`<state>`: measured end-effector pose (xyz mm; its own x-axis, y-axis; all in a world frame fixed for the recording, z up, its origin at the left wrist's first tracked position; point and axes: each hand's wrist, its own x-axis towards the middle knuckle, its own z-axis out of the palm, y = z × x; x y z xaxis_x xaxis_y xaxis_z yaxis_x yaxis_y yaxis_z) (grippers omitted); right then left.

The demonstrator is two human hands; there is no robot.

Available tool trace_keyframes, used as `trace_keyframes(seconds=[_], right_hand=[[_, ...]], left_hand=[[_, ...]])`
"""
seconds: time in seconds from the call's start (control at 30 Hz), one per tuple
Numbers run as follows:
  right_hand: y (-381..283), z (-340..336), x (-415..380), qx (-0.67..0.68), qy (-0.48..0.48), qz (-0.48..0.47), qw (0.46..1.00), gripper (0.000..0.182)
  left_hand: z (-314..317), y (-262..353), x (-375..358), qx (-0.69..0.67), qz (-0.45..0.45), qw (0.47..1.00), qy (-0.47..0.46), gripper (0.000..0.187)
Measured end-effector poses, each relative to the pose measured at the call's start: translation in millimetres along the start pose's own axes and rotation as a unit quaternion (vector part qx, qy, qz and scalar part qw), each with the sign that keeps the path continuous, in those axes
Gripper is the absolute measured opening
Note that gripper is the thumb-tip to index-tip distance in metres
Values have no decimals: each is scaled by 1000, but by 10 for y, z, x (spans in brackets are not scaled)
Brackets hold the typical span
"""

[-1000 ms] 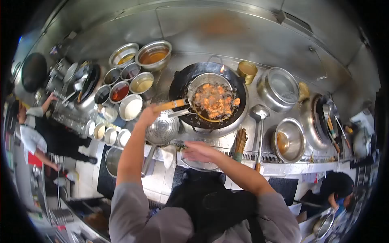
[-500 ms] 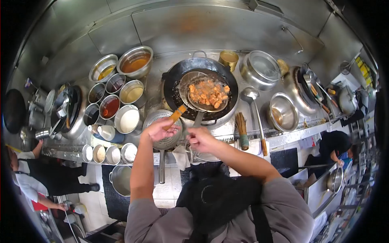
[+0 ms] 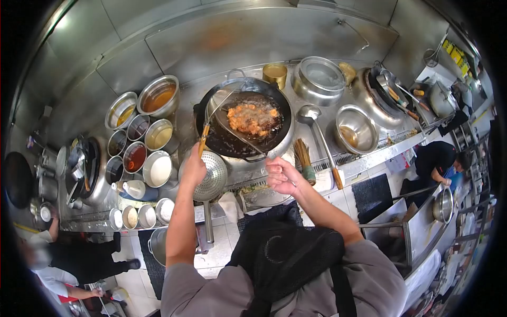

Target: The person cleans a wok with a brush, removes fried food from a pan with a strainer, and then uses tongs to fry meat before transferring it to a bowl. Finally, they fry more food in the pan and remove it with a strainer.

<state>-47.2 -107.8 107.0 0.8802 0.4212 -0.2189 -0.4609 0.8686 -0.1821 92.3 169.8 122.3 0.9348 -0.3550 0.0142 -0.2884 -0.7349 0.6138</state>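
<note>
My left hand (image 3: pixel 194 170) is closed around the wooden handle (image 3: pixel 203 138) of a metal kitchen tool, whose thin metal part reaches over the left side of the wok; its head is hard to make out. In my right hand (image 3: pixel 282 177) is the handle end of a strainer (image 3: pixel 240 136), tilted nearly edge-on over the wok. Orange-brown battered pieces of food (image 3: pixel 253 119) lie in bubbling dark oil inside the black wok (image 3: pixel 206 136). Just right of my left hand, a perforated skimmer (image 3: pixel 212 174) rests on the counter edge.
A ladle (image 3: pixel 323 140), a bamboo brush (image 3: pixel 304 161) and a steel bowl (image 3: pixel 369 129) sit right of the wok. Sauce containers (image 3: pixel 160 134) crowd the left. A lidded pot (image 3: pixel 319 79) stands behind. Co-workers (image 3: pixel 68 267) (image 3: pixel 435 161) are at both sides.
The strainer has tipped from flat to nearly edge-on, and the food now lies in the oil. My left hand has moved left, its tool turning more upright; my right hand has shifted right.
</note>
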Motion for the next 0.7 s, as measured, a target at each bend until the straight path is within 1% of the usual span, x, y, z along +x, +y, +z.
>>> trace_keyframes(seconds=[0.03, 0.07, 0.1, 0.13, 0.17, 0.23, 0.27, 0.33, 0.37, 0.43, 0.47, 0.5, 0.53, 0.57, 0.6, 0.63, 0.67, 0.7], right_hand=[[40, -34, 2, 32, -24, 1, 999, 12], [76, -86, 14, 50, -42, 4, 998, 11], [97, -112, 15, 54, -43, 5, 998, 11], [121, -139, 19, 68, -78, 16, 994, 11], [142, -164, 25, 83, -114, 26, 990, 11], [183, -203, 18, 101, -122, 29, 987, 11], [199, -225, 6, 93, -122, 34, 988, 9], [208, -267, -3, 88, -123, 37, 988, 8], [202, -284, 3, 71, -141, 44, 986, 7], [159, -256, -11, 55, -159, 53, 984, 7], [122, -235, -32, -10, -137, 43, 990, 6], [85, -186, -62, -74, -114, 33, 990, 7], [30, -139, -108, -74, -113, 32, 990, 7], [-42, -89, -175, -175, -64, 13, 982, 6], [-111, -38, -237, -276, -14, -7, 961, 6], [-162, 27, -297, -278, -11, -9, 960, 6], [-210, 91, -360, -373, 27, -38, 927, 8], [-269, 117, -414, -462, 66, -68, 882, 11]], left_hand=[[-18, 66, -34, 31, -31, 999, 4, 65], [0, 71, -58, 35, -32, 999, 4, 65], [17, 72, -98, 50, -21, 997, 51, 66], [26, 74, -142, 66, -9, 993, 97, 66], [26, 77, -190, 73, -11, 993, 95, 66], [-19, 145, -299, 72, 29, 982, 172, 65], [-25, 138, -333, 78, 28, 982, 168, 65], [-31, 123, -380, 69, 67, 970, 225, 62], [-13, 66, -380, 72, 67, 970, 222, 62], [26, -8, -379, 41, 154, 949, 273, 58], [53, -48, -415, 42, 153, 949, 272, 58], [47, 12, -468, -121, 33, 971, 203, 55], [64, 59, -507, -278, -88, 948, 124, 53], [120, 92, -526, -279, -89, 948, 123, 53], [194, 123, -532, -379, -99, 913, 114, 51], [260, 130, -534, -476, -107, 867, 103, 49], [305, 62, -529, -509, -119, 849, 75, 49], [351, 77, -543, -513, -117, 847, 70, 49]])
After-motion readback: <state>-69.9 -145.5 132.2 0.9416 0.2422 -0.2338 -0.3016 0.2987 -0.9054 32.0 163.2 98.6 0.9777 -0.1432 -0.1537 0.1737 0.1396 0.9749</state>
